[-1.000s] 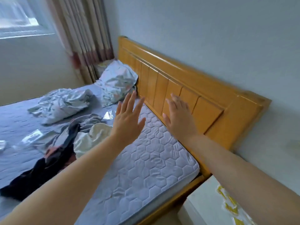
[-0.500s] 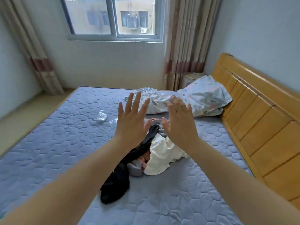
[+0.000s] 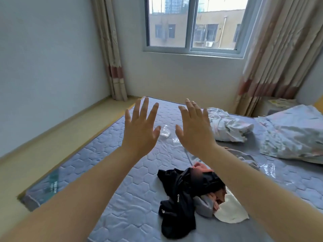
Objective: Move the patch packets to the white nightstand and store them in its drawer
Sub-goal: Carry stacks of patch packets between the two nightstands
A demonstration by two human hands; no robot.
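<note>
Small clear patch packets lie on the blue quilted mattress [image 3: 108,172]: one packet [image 3: 165,132] between my two hands, a second packet [image 3: 176,141] partly behind my right hand, and a third shiny packet [image 3: 270,169] to the right of my right forearm. My left hand [image 3: 140,128] and my right hand [image 3: 194,128] are both held up above the bed, backs toward me, fingers straight and spread, holding nothing. A white nightstand [image 3: 277,105] stands in the far right corner beside the curtain, mostly hidden behind the pillow.
A pile of black, grey, pink and white clothes [image 3: 188,198] lies on the mattress under my right forearm. A crumpled sheet [image 3: 227,126] and a patterned pillow [image 3: 293,133] lie at the right. Floor runs along the bed's left side; a window [image 3: 192,23] is ahead.
My view has swung left from the wooden headboard to the foot of the bed and the window. Both hands stay raised and spread, holding nothing.
</note>
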